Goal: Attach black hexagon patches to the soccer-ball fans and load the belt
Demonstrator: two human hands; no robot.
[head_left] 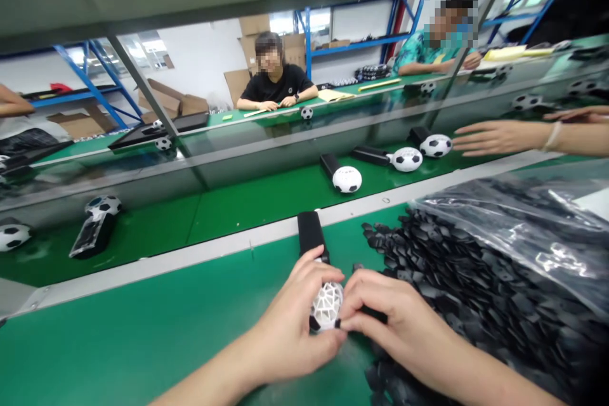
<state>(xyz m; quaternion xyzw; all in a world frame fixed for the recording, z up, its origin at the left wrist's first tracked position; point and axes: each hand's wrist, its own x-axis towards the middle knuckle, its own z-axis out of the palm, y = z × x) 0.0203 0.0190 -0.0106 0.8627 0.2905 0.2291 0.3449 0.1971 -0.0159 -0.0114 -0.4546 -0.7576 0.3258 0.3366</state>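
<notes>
Cupping the white lattice ball [327, 304] in your left hand [302, 314], as the head view shows, you have the fingers curled over its far side and the thumb along its near side, just above the green worktop [157, 336]. Your right hand [392, 307] is pinching a small black piece [338, 323] between thumb and fingertips at the ball's lower right edge. A black handle [310, 231] points away beyond your left fingers, which hide where it meets the ball. To your right, a heap of black plastic pieces [476, 292] lies partly under a clear plastic bag [537, 228]. Past the metal rail [190, 258], football-headed units [347, 179] lie on the green belt [228, 203]; a co-worker's hand [499, 137] is spread just beside the rightmost near one, contact unclear.
</notes>
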